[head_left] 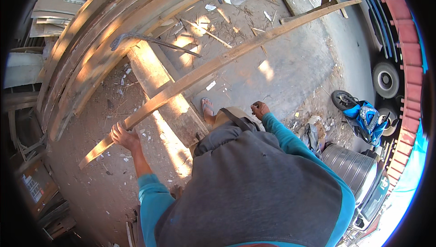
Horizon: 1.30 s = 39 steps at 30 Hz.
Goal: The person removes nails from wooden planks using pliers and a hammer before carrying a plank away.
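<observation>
A long wooden beam (227, 57) runs slantwise from the lower left to the upper right. My left hand (125, 137) is closed on it near its lower left end. Beneath it lies a wide, partly sunlit plank (152, 72), which the beam crosses. My right hand (260, 110) is off the beam, in front of my right thigh, its fingers curled; whether something small is in them I cannot make out. A dark pry bar (159, 42) with a hooked end rests across the timbers beyond the plank, left of centre.
Long stacked timbers (86, 58) fill the upper left, with flat brown sheets (56, 13) behind. Wood scraps litter the ground. To the right are a blue two-wheeler (361, 114), a dark ribbed barrel (347, 165) and a vehicle wheel (385, 80). My sandalled foot (207, 106) is beside the plank.
</observation>
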Available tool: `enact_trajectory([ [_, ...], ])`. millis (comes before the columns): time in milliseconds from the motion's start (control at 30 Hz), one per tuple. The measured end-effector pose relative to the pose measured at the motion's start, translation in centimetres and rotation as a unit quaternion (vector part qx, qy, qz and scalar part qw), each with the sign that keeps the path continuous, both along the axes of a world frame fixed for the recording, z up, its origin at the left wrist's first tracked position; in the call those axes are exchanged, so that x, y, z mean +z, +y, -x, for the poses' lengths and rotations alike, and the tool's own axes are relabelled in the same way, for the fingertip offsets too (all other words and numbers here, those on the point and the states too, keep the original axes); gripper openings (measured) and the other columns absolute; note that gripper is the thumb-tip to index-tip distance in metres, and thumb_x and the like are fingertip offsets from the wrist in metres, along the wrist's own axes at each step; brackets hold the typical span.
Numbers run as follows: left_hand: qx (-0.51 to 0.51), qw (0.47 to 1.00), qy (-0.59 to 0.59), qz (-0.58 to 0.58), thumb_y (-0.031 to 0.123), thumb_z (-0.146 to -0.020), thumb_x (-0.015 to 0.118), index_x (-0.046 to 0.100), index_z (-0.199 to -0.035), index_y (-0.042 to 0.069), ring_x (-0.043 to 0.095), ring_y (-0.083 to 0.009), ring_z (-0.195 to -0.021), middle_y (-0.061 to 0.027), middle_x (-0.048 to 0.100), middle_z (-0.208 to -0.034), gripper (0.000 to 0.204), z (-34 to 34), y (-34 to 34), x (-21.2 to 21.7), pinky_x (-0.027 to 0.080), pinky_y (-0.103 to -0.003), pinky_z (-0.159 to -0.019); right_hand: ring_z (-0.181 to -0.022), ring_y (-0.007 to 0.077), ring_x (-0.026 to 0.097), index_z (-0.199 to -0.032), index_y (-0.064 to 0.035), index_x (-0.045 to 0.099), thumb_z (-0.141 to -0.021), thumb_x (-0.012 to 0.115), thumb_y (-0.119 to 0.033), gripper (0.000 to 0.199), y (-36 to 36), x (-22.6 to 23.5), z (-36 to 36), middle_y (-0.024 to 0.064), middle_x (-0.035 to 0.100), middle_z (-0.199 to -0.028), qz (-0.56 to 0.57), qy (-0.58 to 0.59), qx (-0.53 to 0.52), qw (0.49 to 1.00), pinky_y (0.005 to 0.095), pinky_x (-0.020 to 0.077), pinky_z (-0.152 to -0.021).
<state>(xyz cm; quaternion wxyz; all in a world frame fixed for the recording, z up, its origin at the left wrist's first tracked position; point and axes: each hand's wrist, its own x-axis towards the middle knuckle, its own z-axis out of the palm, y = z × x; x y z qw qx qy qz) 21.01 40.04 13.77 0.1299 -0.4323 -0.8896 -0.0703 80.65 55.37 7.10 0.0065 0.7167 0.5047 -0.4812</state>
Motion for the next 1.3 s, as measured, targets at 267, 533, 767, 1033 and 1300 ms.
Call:
enact_trajectory([
  [267, -0.071, 0.995, -0.004, 0.069, 0.014, -0.061, 0.086, 0.049, -0.135, 0.008, 0.046, -0.0365, -0.132, -0.0156, 0.054, -0.132, 0.083, 3.8, 1.1, 0.2, 0.031, -0.053, -0.115, -0.077, 0.024, 0.076, -0.109, 0.0034, 0.069, -0.092, 0.062, -0.034, 0.041, -1.2, 0.0, 0.5, 0.0197, 0.074, -0.09, -0.015, 0.018, -0.005, 1.0, 0.0378, 0.0584, -0.075],
  [533, -0.094, 0.978, -0.118, 0.145, 0.017, -0.058, 0.091, 0.034, -0.151, 0.021, 0.041, -0.035, -0.136, -0.0132, 0.05, -0.135, 0.11, 5.5, 4.7, 0.6, 0.027, -0.052, -0.118, -0.077, 0.0241, 0.076, -0.109, 0.0036, 0.068, -0.092, 0.063, -0.032, 0.039, -2.8, 0.2, 0.0, 0.0199, 0.074, -0.091, -0.017, 0.009, -0.04, 0.999, 0.0378, 0.0585, -0.074],
  [767, -0.124, 0.99, -0.012, 0.065, 0.008, -0.07, 0.08, 0.035, -0.153, 0.016, 0.038, -0.0361, -0.14, -0.0145, 0.046, -0.145, 0.095, 5.9, 4.2, -3.5, 0.023, -0.055, -0.12, -0.079, 0.0249, 0.076, -0.11, 0.0031, 0.069, -0.091, 0.063, -0.033, 0.041, -6.3, -1.0, -1.7, 0.0198, 0.075, -0.087, 0.004, -0.006, -0.103, 0.995, 0.0378, 0.0586, -0.076],
  [1033, 0.0, 0.872, -0.299, 0.387, 0.015, -0.071, 0.084, 0.047, -0.148, 0.018, 0.061, -0.0333, -0.123, -0.0175, 0.062, -0.134, 0.085, 6.8, 10.5, 9.4, 0.049, -0.045, -0.105, -0.078, 0.0259, 0.076, -0.11, 0.0042, 0.068, -0.091, 0.063, -0.032, 0.041, -8.9, -2.2, 1.8, 0.0201, 0.075, -0.087, 0.033, 0.024, -0.132, 0.99, 0.0392, 0.0586, -0.075],
  [1300, -0.142, 0.908, -0.235, 0.317, 0.035, -0.069, 0.089, 0.068, -0.124, 0.015, 0.069, -0.0318, -0.109, -0.0147, 0.072, -0.116, 0.062, 12.9, 11.8, 4.8, 0.054, -0.044, -0.093, -0.075, 0.0216, 0.073, -0.107, 0.0045, 0.067, -0.094, 0.064, -0.025, 0.032, -11.1, -3.1, 1.3, 0.0133, 0.072, -0.085, -0.026, 0.006, -0.134, 0.991, 0.0368, 0.0583, -0.062],
])
